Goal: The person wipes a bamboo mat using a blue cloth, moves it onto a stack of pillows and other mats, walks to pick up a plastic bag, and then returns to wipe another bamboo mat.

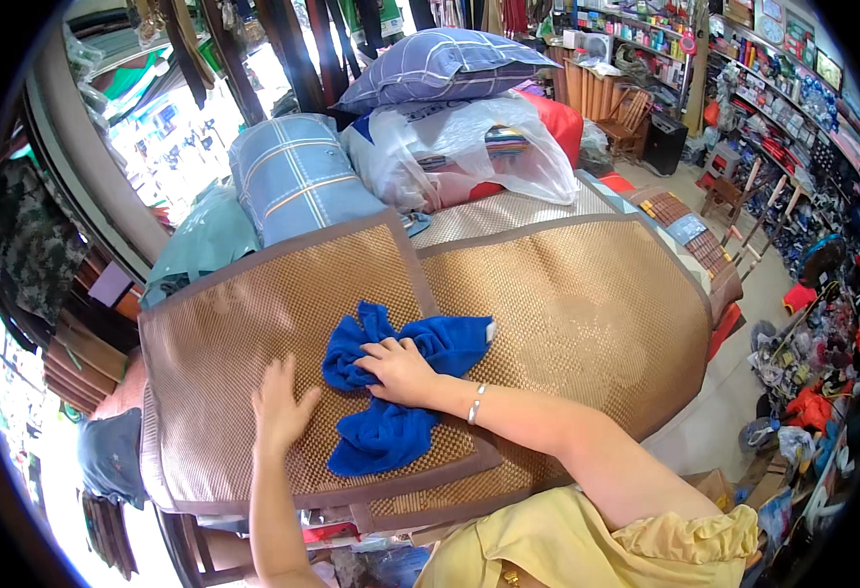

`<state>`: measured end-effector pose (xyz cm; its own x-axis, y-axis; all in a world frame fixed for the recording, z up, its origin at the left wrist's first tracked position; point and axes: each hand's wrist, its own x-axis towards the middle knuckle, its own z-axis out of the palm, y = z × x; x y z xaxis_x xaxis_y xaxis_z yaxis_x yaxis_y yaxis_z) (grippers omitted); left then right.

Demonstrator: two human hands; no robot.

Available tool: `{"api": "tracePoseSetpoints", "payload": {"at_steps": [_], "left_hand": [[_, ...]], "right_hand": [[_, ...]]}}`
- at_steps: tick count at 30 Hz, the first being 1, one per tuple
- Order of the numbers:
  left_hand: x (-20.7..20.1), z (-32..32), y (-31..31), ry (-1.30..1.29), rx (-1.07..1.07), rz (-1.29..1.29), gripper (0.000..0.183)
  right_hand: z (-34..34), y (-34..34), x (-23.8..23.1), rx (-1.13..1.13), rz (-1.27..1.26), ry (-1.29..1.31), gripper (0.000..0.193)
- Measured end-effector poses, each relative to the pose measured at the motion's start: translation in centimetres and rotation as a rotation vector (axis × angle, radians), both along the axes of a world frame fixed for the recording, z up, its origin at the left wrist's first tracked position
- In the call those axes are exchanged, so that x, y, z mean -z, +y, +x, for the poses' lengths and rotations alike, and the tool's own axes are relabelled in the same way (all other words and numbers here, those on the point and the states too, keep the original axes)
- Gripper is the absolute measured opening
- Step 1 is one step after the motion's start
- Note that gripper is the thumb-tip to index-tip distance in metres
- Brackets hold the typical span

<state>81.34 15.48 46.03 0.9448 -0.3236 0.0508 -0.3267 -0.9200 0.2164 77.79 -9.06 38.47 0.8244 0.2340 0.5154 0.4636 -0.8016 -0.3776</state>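
Observation:
A crumpled bright blue cloth [386,439] lies on the woven tan mats, with a small pale tag at its right end. My right hand [397,370], a silver bangle at its wrist, presses into the middle of the cloth with bent fingers gripping the fabric; its fingertips are partly sunk in the folds. To the left, my left hand [283,404] is open and holds nothing, fingers spread just over or on the left mat [224,363], apart from the cloth. The left mat overlaps the right mat [587,314], and both have brown cloth borders.
Behind the mats are a rolled blue plaid bundle [302,176], a clear plastic bag [459,152] and a plaid pillow [440,64] on top. A rolled slatted mat [680,225] lies at the right. Crowded shelves and piled goods [812,372] line the right side.

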Motion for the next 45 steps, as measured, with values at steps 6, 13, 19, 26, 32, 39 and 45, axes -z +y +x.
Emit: {"api": "tracePoseSetpoints", "payload": {"at_steps": [6,13,19,26,32,39,45], "left_hand": [[3.6,2.4,2.8,0.181,-0.196,0.106,0.084],[1.5,3.6,6.7,0.296,-0.397,0.080,0.076],[1.0,3.8,10.2,0.138,-0.544,0.179,0.067],[0.0,-2.7,-13.2,0.094,0.462,-0.285,0.050],[6.0,-4.8,-23.6,0.013,0.479,-0.048,0.075],[6.9,-3.5,-22.1,0.047,0.350,0.052,0.081],[6.3,-3.9,-23.3,0.085,0.289,0.077,0.083]], "right_hand": [[-2.0,-12.8,-2.3,0.163,-0.097,0.045,0.041],[-13.4,-36.1,0.4,0.885,-0.171,0.233,0.051],[-17.8,-40.3,0.8,1.090,-0.048,0.339,0.053],[-12.3,-32.7,-0.1,0.639,-0.128,0.195,0.048],[-3.8,-27.8,0.4,0.271,-0.019,0.128,0.050],[-12.7,-25.5,-1.6,-0.183,-0.069,0.134,0.054],[-14.0,-45.9,-0.3,0.557,-0.042,0.127,0.046]]}}
